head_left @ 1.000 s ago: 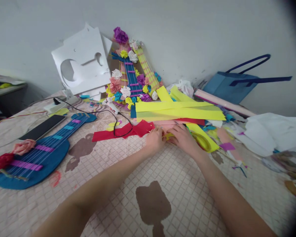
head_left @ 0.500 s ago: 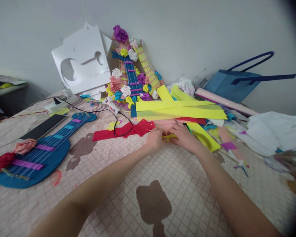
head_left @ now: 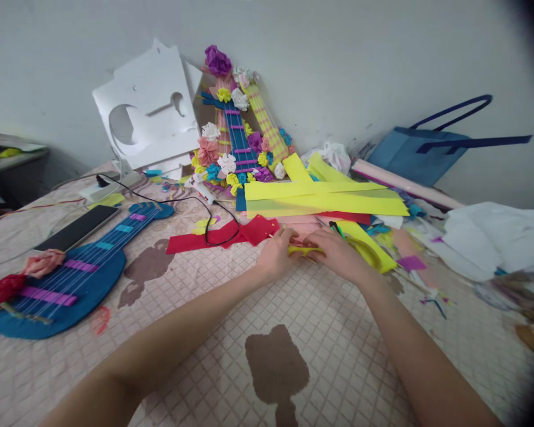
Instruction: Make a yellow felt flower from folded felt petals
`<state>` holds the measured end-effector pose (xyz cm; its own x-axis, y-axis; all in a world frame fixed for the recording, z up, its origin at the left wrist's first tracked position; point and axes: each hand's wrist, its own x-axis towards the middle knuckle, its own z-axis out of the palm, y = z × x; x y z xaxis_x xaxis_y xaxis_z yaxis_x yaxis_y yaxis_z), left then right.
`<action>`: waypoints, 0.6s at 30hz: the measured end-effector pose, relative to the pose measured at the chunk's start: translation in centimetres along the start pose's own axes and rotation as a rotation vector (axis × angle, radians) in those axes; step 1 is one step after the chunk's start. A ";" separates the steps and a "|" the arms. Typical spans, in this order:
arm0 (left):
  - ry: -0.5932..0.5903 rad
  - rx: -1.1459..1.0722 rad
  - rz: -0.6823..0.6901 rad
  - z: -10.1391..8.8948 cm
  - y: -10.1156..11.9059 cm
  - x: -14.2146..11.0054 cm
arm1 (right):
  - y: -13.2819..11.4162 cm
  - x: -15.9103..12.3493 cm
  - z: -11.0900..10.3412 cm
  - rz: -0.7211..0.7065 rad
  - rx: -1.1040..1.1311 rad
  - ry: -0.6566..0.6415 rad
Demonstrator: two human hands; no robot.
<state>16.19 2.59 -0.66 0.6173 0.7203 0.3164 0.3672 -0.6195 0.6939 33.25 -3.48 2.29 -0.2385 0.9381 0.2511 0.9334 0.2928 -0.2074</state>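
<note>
Both my hands meet over the table, closed on the two ends of a narrow yellow strip [head_left: 306, 250], probably crepe paper or felt. My left hand [head_left: 276, 256] pinches its left end, and my right hand [head_left: 338, 252] has its fingers bent over the right end. Just left of my left hand lies a red strip [head_left: 204, 238] with a folded end. A longer yellow strip [head_left: 364, 242] curls beside my right hand, and a dark-tipped green tool [head_left: 336, 228] shows partly behind that hand. Pink paper [head_left: 299, 223] lies beyond my fingers.
A blue guitar-shaped craft [head_left: 93, 267] and a black phone [head_left: 78, 228] lie on the left. Flower-decorated guitars [head_left: 240, 133] lean at the back near a glue gun [head_left: 201, 191]. Wide yellow sheets [head_left: 324, 200], a white plastic bag [head_left: 498, 237] and a blue bag [head_left: 420, 154] occupy the right.
My hands have drawn slightly apart, the left one shifting a little left. More of the yellow strip shows between them, lying straighter.
</note>
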 end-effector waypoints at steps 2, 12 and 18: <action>0.005 -0.003 0.010 -0.1 -0.3 0.0 | 0.0 -0.1 -0.1 0.023 0.015 0.008; 0.064 0.036 0.037 -0.4 -0.8 0.0 | 0.2 -0.1 -0.4 0.211 0.468 0.126; 0.161 -0.309 -0.167 -2.1 -0.4 -0.8 | -0.1 -0.1 -0.4 0.394 0.821 0.251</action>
<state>14.09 2.91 0.12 0.4409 0.8582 0.2627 0.2111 -0.3836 0.8990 33.29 -3.71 2.65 0.2072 0.9581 0.1975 0.4313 0.0918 -0.8975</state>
